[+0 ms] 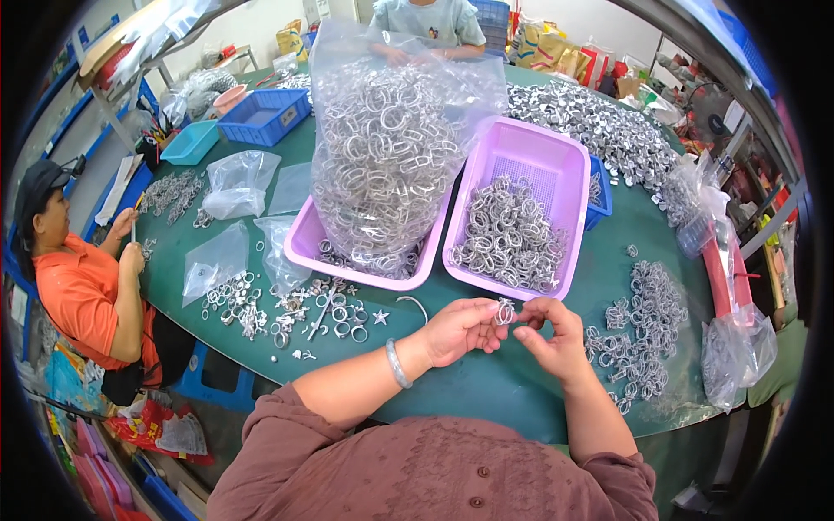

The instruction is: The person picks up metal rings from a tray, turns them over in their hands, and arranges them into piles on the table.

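Note:
Between the thumb and fingers of my left hand [460, 332] is a small silvery metal ring [504, 311], held upright above the table's near edge. My right hand [554, 339] is curled right beside it, thumb and forefinger drawn together; whether they hold something small is hidden. Just beyond my hands stands a pink plastic basket [577, 204], part filled with similar metal rings [508, 236]. To its left, a second pink basket [300, 246] bears a large clear plastic bag [391, 165] packed with rings. Right of my right hand lies a loose pile of rings [647, 330].
Sorted metal pieces [234, 304] and empty-looking clear bags [213, 260] lie left on the green table [469, 391]. Blue trays [265, 117] stand far left; a silvery heap [599, 122] covers the far right. A person in orange [82, 295] works at left, another person [426, 26] opposite.

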